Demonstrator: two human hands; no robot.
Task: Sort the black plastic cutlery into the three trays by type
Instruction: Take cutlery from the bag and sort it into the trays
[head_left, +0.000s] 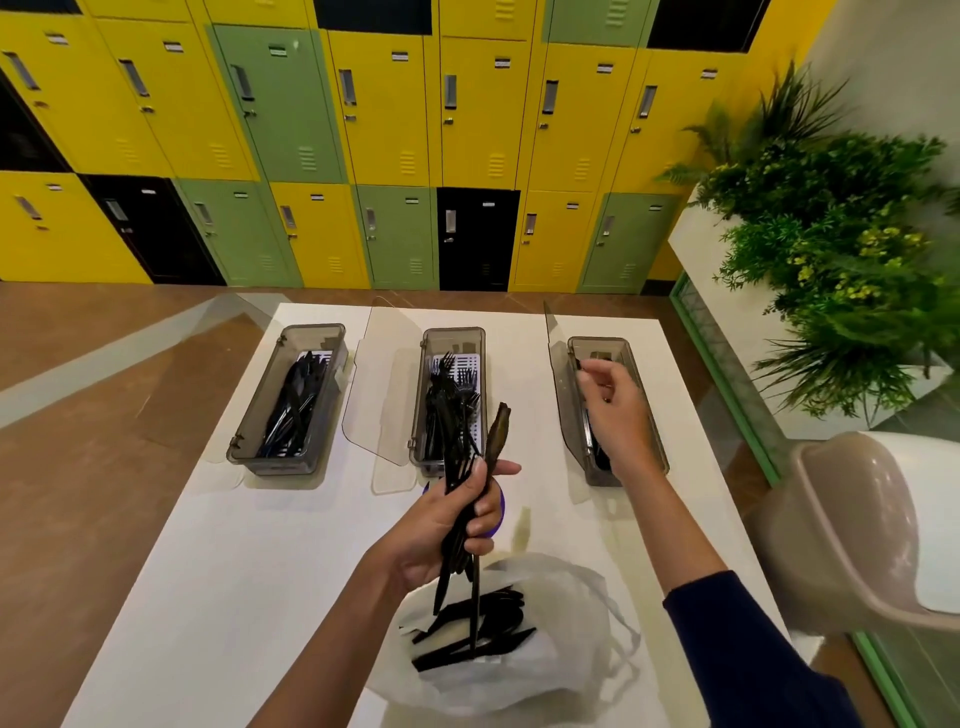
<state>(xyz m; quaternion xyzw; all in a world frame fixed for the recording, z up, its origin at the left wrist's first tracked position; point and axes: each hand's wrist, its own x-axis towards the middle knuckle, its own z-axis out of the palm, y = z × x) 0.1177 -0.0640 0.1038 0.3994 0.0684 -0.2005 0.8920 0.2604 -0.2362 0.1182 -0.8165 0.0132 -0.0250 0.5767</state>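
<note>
Left tray holds black cutlery; the type is not discernible. Middle tray holds forks. In front of it, the left hand is closed in a full grip round an upright bundle of cutlery, above the white bag of loose pieces on the tabletop. The right hand hovers over the right tray, fingers loosely curled, thumb near forefinger. Whether it holds anything cannot be told.

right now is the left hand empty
No, the left hand grips a bundle of black cutlery above the plastic bag.
</note>
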